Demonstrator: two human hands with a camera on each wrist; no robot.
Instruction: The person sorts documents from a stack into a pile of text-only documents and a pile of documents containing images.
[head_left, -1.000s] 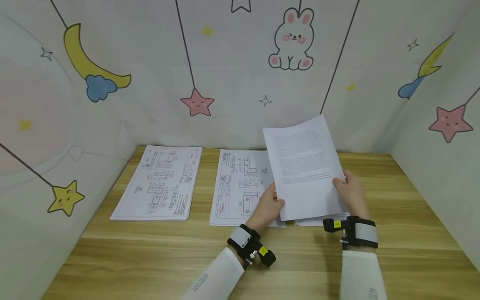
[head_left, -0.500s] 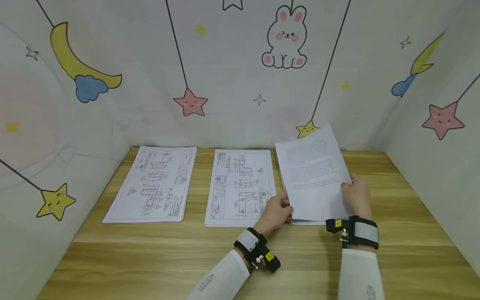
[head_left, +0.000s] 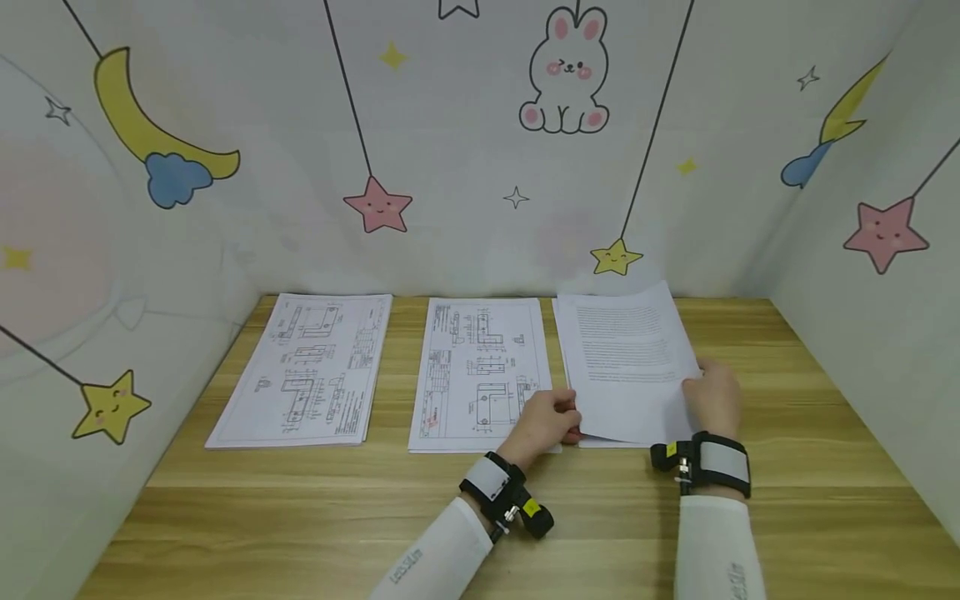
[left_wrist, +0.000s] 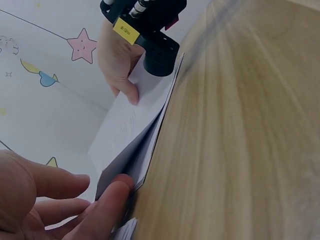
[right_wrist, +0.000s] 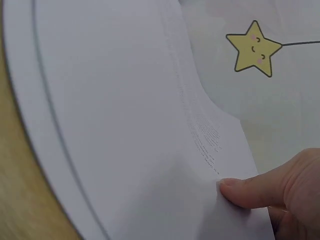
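In the head view, a white paper (head_left: pixel 626 346) printed with lines of text hangs slightly askew just over a paper stack (head_left: pixel 561 333) at the right. My right hand (head_left: pixel 712 398) pinches its right edge, thumb (right_wrist: pixel 242 192) on top and fingers beneath. At the lower left corner is my left hand (head_left: pixel 542 423), its curled fingers around that corner. One left fingertip (left_wrist: pixel 122 181) reaches under the paper in the left wrist view, where the corner stands raised off the stack. How firmly the left hand grips cannot be told.
Two more stacks, the left stack (head_left: pixel 303 367) and the middle stack (head_left: pixel 480 367), bear technical drawings on top and lie along the back of the wooden table (head_left: pixel 375 517). Behind rises a cloth wall (head_left: pixel 450 142) with cartoon prints. Side walls stand left and right.
Both hands have brought the text paper down and to the right, from above the middle and right stacks to just over the right one. The middle stack shows almost fully now.
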